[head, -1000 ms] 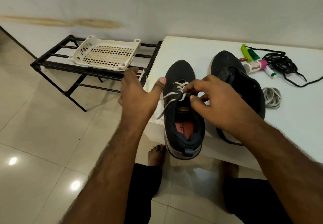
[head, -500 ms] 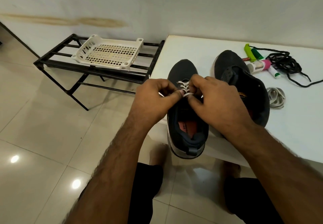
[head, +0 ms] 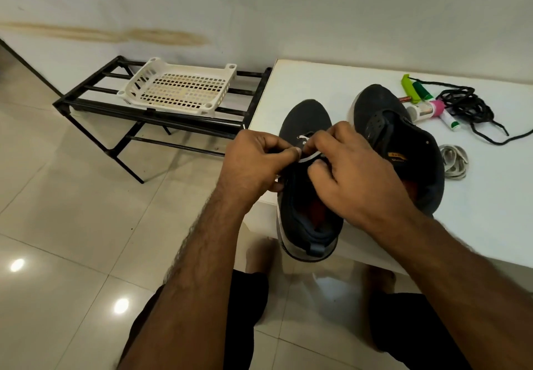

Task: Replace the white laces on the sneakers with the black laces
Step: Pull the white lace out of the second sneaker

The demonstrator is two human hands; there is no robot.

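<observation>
Left hand (head: 253,165): fingers curled, pinched the white lace (head: 307,158) at the near sneaker's (head: 305,121) eyelets
Right hand (head: 354,173): fingertips curled on the same lace from the other side
Near sneaker: stood on the white bench (head: 490,196), heel over its front edge
Second sneaker (head: 403,144): just beside, laceless
Black laces (head: 467,107): heaped at the bench's far right
Removed white lace (head: 454,162): coiled right of the second sneaker

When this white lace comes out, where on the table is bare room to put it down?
Bare table lies behind the left sneaker, toward the wall, and near the front right edge, below the removed white lace. The far right is crowded: black laces, the tubes and the right sneaker. Both hands, left and right, pinch the lace.
</observation>
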